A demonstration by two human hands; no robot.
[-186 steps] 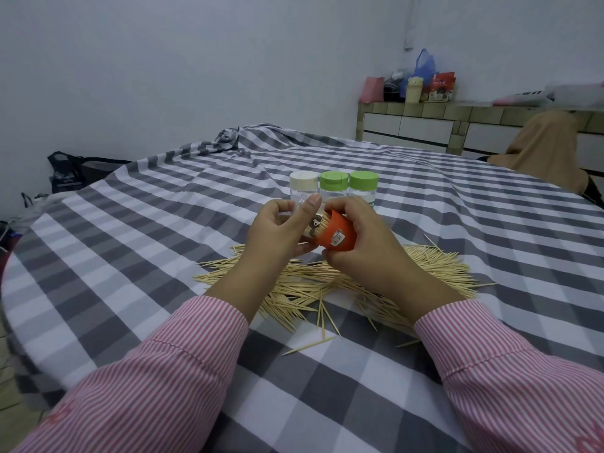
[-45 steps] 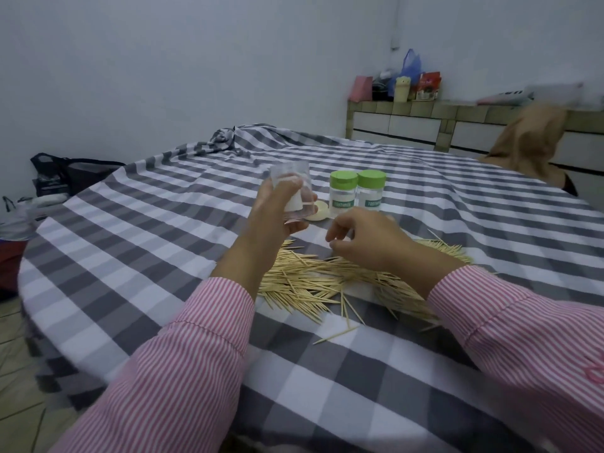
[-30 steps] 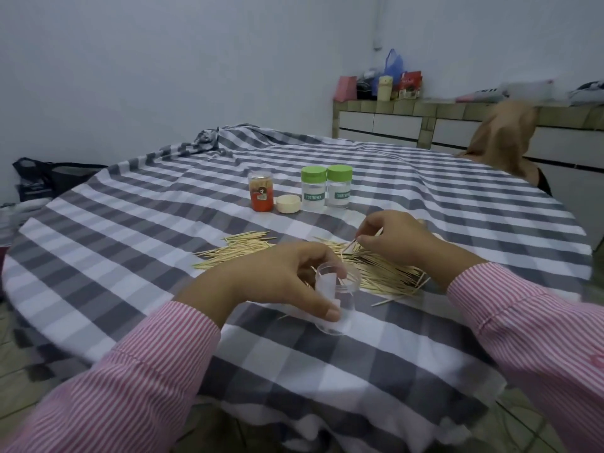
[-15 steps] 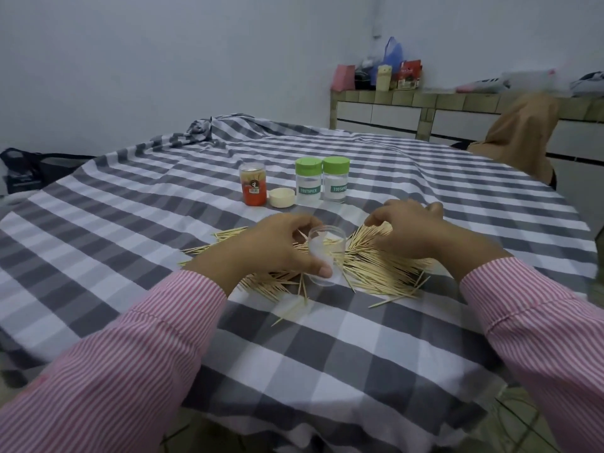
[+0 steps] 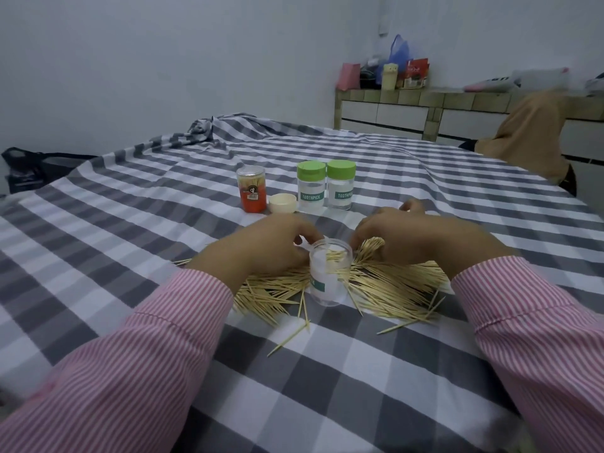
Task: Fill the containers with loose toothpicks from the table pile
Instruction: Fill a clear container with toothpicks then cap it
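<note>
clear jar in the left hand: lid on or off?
Off. The clear jar has an open mouth with toothpick ends poking into it, held by the left hand. A cream lid lies apart by the orange container.

We see a clear open jar [image 5: 327, 273] with a green-edged label standing on the toothpick pile [image 5: 385, 282], a few sticks poking into its mouth. The pale toothpicks lie spread across the checked cloth, some strays near the front. Farther back stand an orange-labelled jar [image 5: 251, 189] full of sticks, a cream lid [image 5: 282, 203] beside it, and two green-capped jars [image 5: 325, 185] side by side
</note>
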